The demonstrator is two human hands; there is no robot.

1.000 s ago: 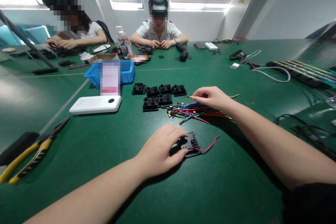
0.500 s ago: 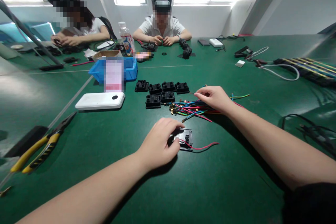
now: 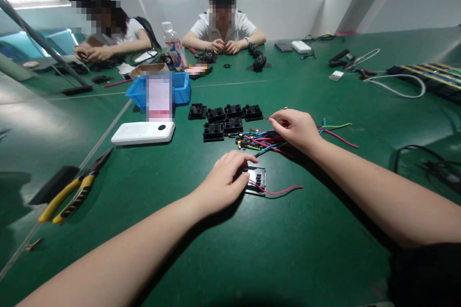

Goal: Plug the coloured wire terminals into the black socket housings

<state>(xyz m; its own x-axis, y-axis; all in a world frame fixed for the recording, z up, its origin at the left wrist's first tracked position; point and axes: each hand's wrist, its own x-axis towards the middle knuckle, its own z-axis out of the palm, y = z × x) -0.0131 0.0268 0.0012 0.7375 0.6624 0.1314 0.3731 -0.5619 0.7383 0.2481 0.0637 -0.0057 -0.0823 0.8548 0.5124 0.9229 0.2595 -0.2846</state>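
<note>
Left hand (image 3: 227,178): grips a black housing (image 3: 259,178), red wire (image 3: 292,187) trailing right.
Right hand (image 3: 293,127): pinches a thin wire (image 3: 265,118) above the bundle (image 3: 262,141).
Surface (image 3: 306,254): 6 more housings (image 3: 213,131) clustered nearby.

The left hand (image 3: 224,180) hides the left side of a part (image 3: 260,183) and its red wire's (image 3: 286,190) inner end. The right hand (image 3: 296,128) covers the middle of the wire pile (image 3: 264,143); the tip of the wire (image 3: 266,118) it pinches is too small to tell. By the table's (image 3: 252,244) far edge, what a co-worker's hands (image 3: 234,47) hold is unclear. The rack (image 3: 428,76) is cut off at right.
</note>
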